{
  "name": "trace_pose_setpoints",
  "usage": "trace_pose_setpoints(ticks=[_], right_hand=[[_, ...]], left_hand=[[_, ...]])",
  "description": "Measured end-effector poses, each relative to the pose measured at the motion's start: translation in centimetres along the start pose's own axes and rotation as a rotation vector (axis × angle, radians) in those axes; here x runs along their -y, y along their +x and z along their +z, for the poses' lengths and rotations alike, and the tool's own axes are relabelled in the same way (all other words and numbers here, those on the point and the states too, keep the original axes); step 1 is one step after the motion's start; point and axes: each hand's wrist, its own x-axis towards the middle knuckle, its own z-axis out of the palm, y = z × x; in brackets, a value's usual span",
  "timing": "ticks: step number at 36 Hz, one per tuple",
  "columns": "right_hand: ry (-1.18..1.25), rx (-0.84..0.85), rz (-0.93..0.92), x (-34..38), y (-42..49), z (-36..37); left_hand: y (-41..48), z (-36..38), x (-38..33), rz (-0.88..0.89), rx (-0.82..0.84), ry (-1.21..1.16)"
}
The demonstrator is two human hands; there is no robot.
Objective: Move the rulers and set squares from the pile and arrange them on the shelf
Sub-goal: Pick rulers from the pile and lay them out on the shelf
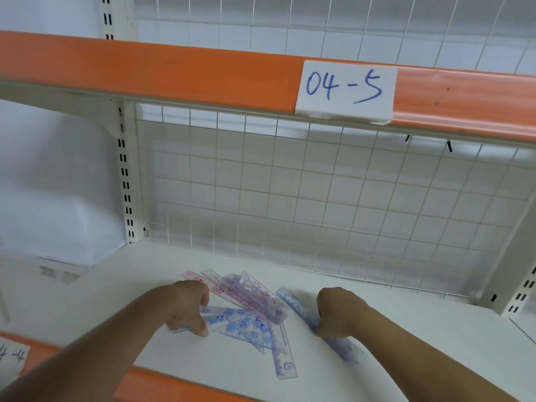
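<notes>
Two grips at a pile (249, 309) of clear plastic rulers and set squares on a white shelf (377, 329).

A paper label (345, 91) on the orange strip (145, 71) of the shelf above reads "04-5" in blue handwriting; a second label (11, 358) at the lower left edge is cut off and reads about "4-4". The pile lies near the shelf's front, a loose heap of see-through pink, purple and blue pieces, straight strips crossing flat triangles, with printed patterns too blurred to read. The left grip (188, 307) has its fingers curled down on the pile's left edge; whether it pinches a piece I cannot tell. The right grip (338, 311) curls round a blue ruler (345, 351) lying apart, just right of the pile. A white wire grid (290, 198) backs the shelf.
</notes>
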Motion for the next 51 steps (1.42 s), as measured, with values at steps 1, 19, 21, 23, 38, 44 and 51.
trace_pose_setpoints(ticks=[1, 19, 21, 23, 38, 44, 51], right_hand=[[0.003, -0.001, -0.005, 0.0, 0.0, 0.0], [0.104, 0.14, 0.106, 0.7, -0.2, -1.2], [0.12, 0.138, 0.111, 0.7, -0.2, -1.1], [0.124, 0.141, 0.108, 0.7, -0.3, -1.2], [0.029, -0.027, 0.05, 0.5, -1.9, -0.5], [0.046, -0.069, 0.079, -0.4, -3.5, -0.7], [0.069, -0.08, 0.101, -1.4, -5.8, 0.2]], left_hand=[[-0.1, -0.1, 0.0, -0.006, 0.009, -0.006], [-0.6, -0.1, 0.7, -0.027, -0.001, -0.038], [-0.9, 0.0, 0.8, -0.026, -0.004, -0.056], [-0.9, 0.1, 0.9, -0.022, -0.009, -0.055], [-2.1, 0.2, 1.0, 0.057, -0.066, -0.027], [-2.8, 0.0, 0.4, 0.111, -0.105, -0.067], [-3.3, 0.6, -1.7, 0.21, -0.102, -0.073]])
